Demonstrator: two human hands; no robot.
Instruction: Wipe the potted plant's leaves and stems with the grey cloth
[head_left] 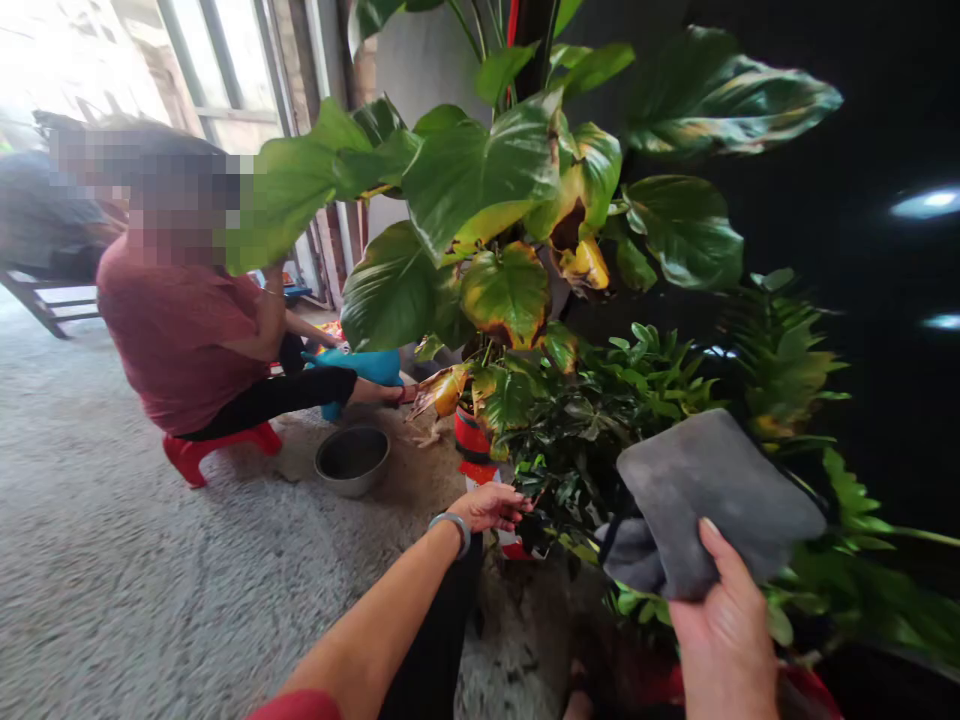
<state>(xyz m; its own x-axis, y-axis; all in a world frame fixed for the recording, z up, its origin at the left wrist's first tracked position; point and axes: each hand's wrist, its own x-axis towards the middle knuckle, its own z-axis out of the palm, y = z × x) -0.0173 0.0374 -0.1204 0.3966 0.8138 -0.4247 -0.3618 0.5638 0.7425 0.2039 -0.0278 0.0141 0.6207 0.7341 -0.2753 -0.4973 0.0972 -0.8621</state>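
Observation:
My right hand (724,630) grips a grey cloth (712,500) by its lower edge and holds it flat against the small-leaved plant (600,420). My left hand (491,505) reaches forward with curled fingers and touches the dark leaves at the plant's left side, just above a red and white pot (474,445). A grey bangle (452,525) sits on my left wrist. Whether the left fingers pinch a leaf is not clear.
A large-leaved plant (480,180) with yellowing, brown-edged leaves rises behind. A person in a red shirt (187,330) squats on a red stool (202,450) at left, beside a metal bowl (352,460) and a blue watering can (367,368). Fern fronds (787,350) spread on the right. The floor is grey concrete.

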